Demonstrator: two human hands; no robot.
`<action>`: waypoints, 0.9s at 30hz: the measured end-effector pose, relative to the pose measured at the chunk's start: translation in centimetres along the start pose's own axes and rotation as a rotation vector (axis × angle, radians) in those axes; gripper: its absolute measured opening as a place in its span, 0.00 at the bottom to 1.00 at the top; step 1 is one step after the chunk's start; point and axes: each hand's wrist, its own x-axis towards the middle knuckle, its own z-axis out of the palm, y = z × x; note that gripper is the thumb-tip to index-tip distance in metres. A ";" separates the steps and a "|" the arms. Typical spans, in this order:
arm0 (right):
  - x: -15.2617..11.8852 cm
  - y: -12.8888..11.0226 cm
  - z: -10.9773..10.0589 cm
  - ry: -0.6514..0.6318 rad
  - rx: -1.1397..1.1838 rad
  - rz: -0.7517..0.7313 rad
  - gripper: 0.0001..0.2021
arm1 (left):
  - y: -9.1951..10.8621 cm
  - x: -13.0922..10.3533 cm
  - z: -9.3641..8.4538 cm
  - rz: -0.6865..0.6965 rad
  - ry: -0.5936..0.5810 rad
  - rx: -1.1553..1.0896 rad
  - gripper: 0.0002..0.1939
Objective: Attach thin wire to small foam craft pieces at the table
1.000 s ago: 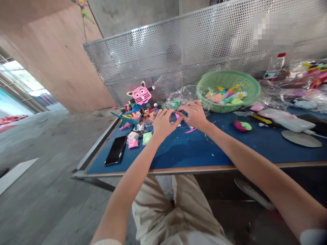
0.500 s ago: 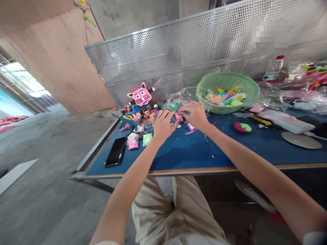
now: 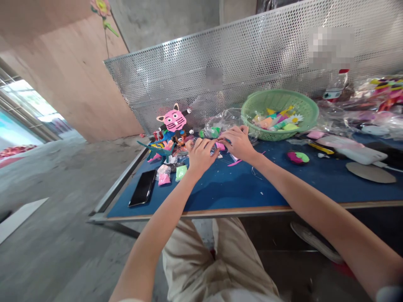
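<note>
Over the middle of the blue table my left hand (image 3: 202,156) and my right hand (image 3: 238,142) meet at the fingertips. Between them is a small piece of pink clay (image 3: 220,146), pinched from both sides; the fingers cover part of it. Below my right hand lies a thin pink-purple strip (image 3: 234,163). To the left of my left hand are a green clay packet (image 3: 181,172) and a pink clay packet (image 3: 164,178). A pink cat-faced figure (image 3: 174,121) stands behind them, near a teal clay shape (image 3: 161,152).
A black phone (image 3: 142,188) lies at the table's left end. The green basket (image 3: 280,135) holds colourful pieces. Further right are a magenta-and-green clay lump (image 3: 297,157), a yellow cutter (image 3: 321,148), an oval board (image 3: 370,172) and a red-capped bottle (image 3: 335,88). A perforated metal panel (image 3: 233,54) stands behind.
Both hands stay in nearly the same place around the pink clay. The fingers have shifted slightly, and less of the pink shows now.
</note>
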 end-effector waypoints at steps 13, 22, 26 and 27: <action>0.2 1.4 -0.8 -0.086 0.028 -0.141 0.11 | -0.4 0.4 0.3 -0.116 0.006 -0.160 0.21; 0.2 1.4 -2.1 0.113 0.158 0.020 0.12 | -2.2 1.4 -0.1 -0.327 0.026 -0.452 0.20; 0.3 2.1 -1.5 0.115 0.441 0.300 0.16 | -2.4 1.6 0.2 -0.344 0.070 -0.712 0.19; 0.3 2.2 -1.4 0.082 0.533 0.335 0.17 | -2.4 1.6 0.4 -0.358 0.055 -0.782 0.19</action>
